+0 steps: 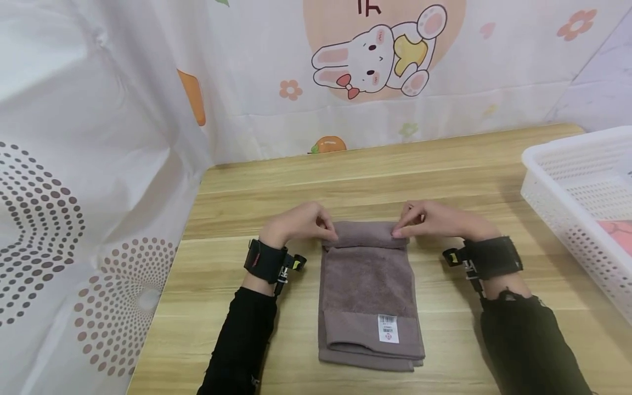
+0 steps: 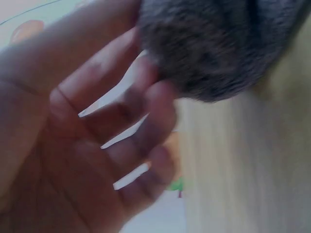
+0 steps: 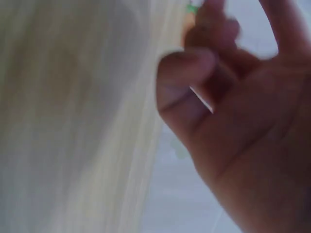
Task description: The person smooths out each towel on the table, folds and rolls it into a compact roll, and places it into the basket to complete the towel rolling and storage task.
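Observation:
A brown-mauve towel [image 1: 367, 280], folded into a long strip, lies on the wooden table with a white barcode label [image 1: 388, 329] near its close end. Its far end is turned over into a thick roll [image 1: 367, 235]. My left hand [image 1: 302, 222] pinches the left end of that roll, while my right hand [image 1: 436, 218] pinches the right end. In the left wrist view the towel's fuzzy rolled end [image 2: 209, 53] sits at the thumb and fingers, the other fingers loosely bent. The right wrist view shows bent fingers [image 3: 182, 73], with the towel out of sight.
A white perforated plastic basket [image 1: 568, 219] stands at the table's right side with something pink-red [image 1: 619, 233] inside. Behind the wooden table [image 1: 237, 208] hangs a white curtain [image 1: 257, 66] printed with a rabbit. Patterned white cloth [image 1: 99, 192] covers the left.

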Demonstrator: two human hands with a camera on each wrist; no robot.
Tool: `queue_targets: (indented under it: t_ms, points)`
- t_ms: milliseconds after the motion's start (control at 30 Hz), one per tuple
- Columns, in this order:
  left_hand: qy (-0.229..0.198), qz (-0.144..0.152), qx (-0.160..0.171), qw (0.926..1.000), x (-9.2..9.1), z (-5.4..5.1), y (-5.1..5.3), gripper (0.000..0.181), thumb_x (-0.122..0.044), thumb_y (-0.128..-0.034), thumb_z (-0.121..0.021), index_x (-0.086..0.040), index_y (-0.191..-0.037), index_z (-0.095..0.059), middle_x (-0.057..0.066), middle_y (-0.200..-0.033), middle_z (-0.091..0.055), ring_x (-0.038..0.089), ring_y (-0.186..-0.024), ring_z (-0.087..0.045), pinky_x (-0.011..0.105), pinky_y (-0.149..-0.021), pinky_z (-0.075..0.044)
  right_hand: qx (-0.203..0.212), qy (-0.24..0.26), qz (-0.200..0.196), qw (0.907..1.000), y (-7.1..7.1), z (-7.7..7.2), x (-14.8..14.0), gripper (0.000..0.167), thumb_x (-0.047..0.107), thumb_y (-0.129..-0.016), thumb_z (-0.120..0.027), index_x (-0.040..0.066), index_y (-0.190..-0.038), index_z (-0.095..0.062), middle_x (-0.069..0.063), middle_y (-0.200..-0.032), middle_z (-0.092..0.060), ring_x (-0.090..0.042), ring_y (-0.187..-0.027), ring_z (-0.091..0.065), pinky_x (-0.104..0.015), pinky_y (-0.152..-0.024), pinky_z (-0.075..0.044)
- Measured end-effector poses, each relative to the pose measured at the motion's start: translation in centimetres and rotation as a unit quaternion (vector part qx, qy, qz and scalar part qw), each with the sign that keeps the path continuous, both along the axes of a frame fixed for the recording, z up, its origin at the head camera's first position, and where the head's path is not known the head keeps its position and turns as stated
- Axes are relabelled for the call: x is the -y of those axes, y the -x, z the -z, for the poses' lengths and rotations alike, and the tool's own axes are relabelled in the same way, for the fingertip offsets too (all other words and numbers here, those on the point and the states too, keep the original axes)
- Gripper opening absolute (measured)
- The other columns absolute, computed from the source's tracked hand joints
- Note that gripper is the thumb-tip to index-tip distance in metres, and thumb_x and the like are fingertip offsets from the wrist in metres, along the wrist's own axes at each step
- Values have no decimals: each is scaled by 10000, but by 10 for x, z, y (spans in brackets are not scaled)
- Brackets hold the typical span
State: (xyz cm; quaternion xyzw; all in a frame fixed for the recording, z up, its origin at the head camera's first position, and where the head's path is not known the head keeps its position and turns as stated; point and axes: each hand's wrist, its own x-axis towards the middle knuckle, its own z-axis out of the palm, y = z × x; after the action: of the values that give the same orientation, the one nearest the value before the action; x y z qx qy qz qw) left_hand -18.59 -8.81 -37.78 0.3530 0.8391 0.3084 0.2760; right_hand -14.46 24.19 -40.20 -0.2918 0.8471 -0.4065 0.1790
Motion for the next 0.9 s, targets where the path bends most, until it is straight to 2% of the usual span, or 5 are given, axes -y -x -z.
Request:
queue_targets:
  t_ms: [200, 433, 533, 700, 900]
  points:
    - [391, -368, -278, 9982, -1, 6, 2, 373, -284, -791, -851, -73, -1010, -633, -4, -884, -545, 127, -785, -500, 235, -719, -438, 44, -251, 263, 9993, 2, 2, 11, 239, 260, -811, -821, 118, -953, -692, -60, -995, -616, -175, -841, -545, -293, -743, -485]
    - [909, -11, -40, 9959, -2, 9, 4, 445, -350, -863, -779, -73, -1196, -677, 10, -810, -470, 140, -727, -432, 258, -662, -357, 74, -714, -58, 9974, 1, 2, 12, 538, 344, -864, -768, 18, -1271, -639, -122, -1229, -663, -295, -1101, -619, -509, -950, -500]
    - [946, 7, -26, 9955, -2, 8, 4, 434, -341, -871, -772, -85, -1205, -669, -4, -808, -465, 134, -728, -430, 259, -662, -354, 62, -798, -84, 9968, 2, 3, 12, 487, 346, -863, -769, 25, -1217, -675, -68, -1152, -684, -224, -1040, -633, -432, -914, -523]
    - [906, 184, -101, 9957, -1, 8, 4, 286, -355, -875, -766, -119, -945, -621, -12, -744, -392, 127, -661, -378, 255, -630, -319, 174, -720, -203, 9970, 3, 3, 12, 365, 341, -866, -768, 62, -1094, -709, 16, -954, -663, -109, -837, -608, -279, -751, -519]
    - [785, 337, -239, 9961, -2, 8, 5, 344, -374, -850, -788, -135, -873, -542, -19, -746, -353, 119, -648, -350, 251, -622, -306, 125, -606, -280, 9977, 3, 4, 12, 262, 352, -840, -794, 157, -972, -678, 39, -793, -546, -95, -673, -509, -249, -582, -446]
